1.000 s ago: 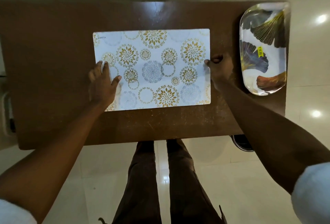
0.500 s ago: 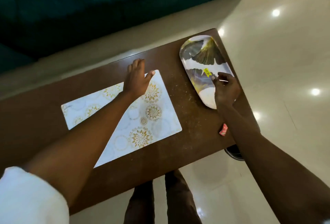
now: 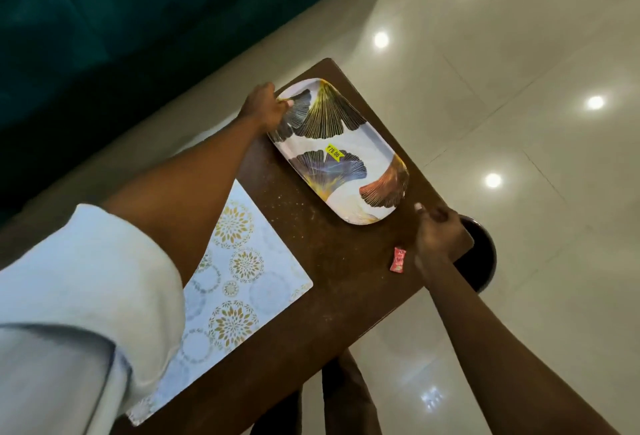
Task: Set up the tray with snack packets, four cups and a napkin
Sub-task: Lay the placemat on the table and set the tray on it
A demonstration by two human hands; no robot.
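Gripping the tray's (image 3: 375,152) far rim, left hand (image 3: 265,107) is stretched over the table (image 3: 332,261), right hand (image 3: 438,235) curled beside its near end, can't tell if holding anything.

On my feed I see a glossy cream tiled floor (image 3: 519,63) carrying several bright round light reflections (image 3: 381,39). A dark teal sofa (image 3: 104,18) fills the upper left, in shadow. The brown wooden table (image 3: 329,261) runs diagonally, its top speckled. A dark round object (image 3: 483,254) sits on the floor, partly under its right corner.
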